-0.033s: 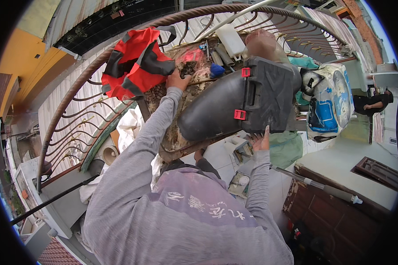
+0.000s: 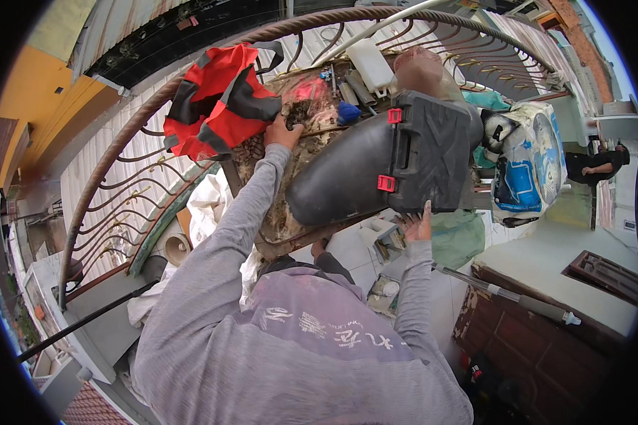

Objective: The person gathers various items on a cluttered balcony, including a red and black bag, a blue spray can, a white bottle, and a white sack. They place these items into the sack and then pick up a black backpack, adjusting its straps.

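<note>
My left hand (image 2: 283, 134) reaches up onto a dirty, stained board (image 2: 276, 205), its fingers at a dark clump (image 2: 299, 113) beside a red and black bag (image 2: 216, 99). Whether the fingers close on the clump is unclear. My right hand (image 2: 418, 225) grips the lower edge of a black plastic case (image 2: 418, 152) with red latches. The case lies against a dark rounded shell (image 2: 333, 184) on the board. Grey sleeves cover both of my arms.
A curved iron railing (image 2: 131, 191) rings the spot. On the board lie a white jug (image 2: 372, 64) and a blue item (image 2: 347, 112). A blue and white sack (image 2: 528, 166) stands right. A metal tube (image 2: 507, 294) crosses brown wooden panels; another person (image 2: 595, 166) is far right.
</note>
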